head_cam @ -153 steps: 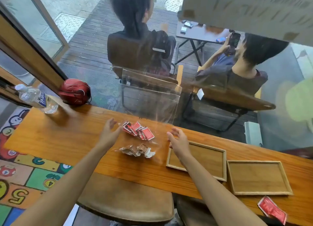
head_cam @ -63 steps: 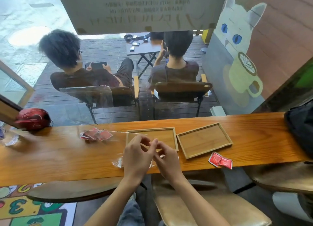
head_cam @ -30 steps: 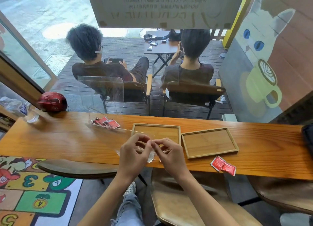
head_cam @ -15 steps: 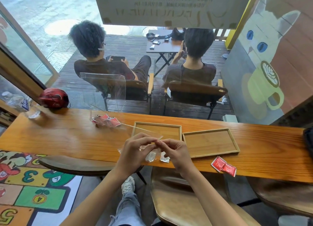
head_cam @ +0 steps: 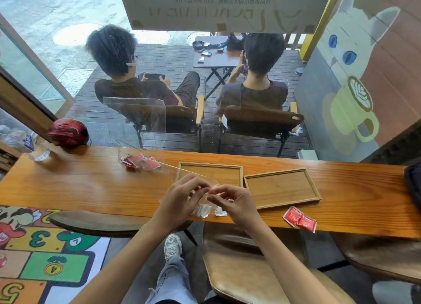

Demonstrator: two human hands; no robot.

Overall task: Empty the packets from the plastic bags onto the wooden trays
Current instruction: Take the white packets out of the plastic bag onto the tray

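floor mat point(head_cam: 52, 256), lower left: coloured hopscotch squares with numerals 2, 3, 4, 5 readable; 4 sits inside yellow circle on green square. paper sign point(head_cam: 218, 5) on window, seen from behind: mirrored print, latin letters "sota coffee" just readable in top line, rest illegible. water bottle point(head_cam: 17, 142) label: blue lettering too blurred. red packets point(head_cam: 299, 219): print unreadable.

Both hands point(head_cam: 182, 196) have lifted the clear bag point(head_cam: 205, 209) of pale packets off the counter, pinching its top.
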